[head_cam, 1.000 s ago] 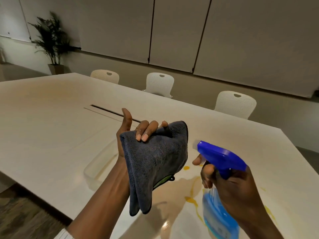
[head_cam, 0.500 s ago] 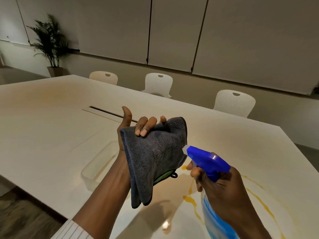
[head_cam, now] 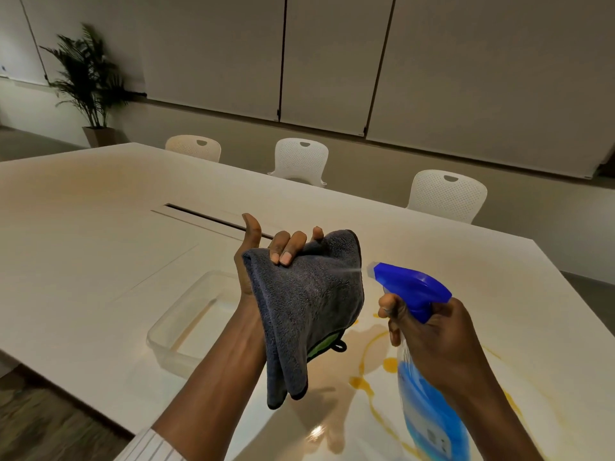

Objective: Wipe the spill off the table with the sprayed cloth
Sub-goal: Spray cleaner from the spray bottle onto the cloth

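Two hands up over table (head_cam: 100,247) | left hand (head_cam: 263,261) grips folded grey cloth (head_cam: 309,307), fingers curled over top edge, cloth hanging in air | right hand (head_cam: 432,334) clenched round blue spray bottle (head_cam: 416,291), nozzle just beside cloth, mist visible | yellow spill (head_cam: 376,367) on table below | clear container (head_cam: 186,324) left of spill

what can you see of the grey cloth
The grey cloth is a plush microfibre towel, folded and hanging from the left hand above the table. Fingers curl over its top edge. A green tag and a dark loop show at its lower right edge. The spray bottle points at it.
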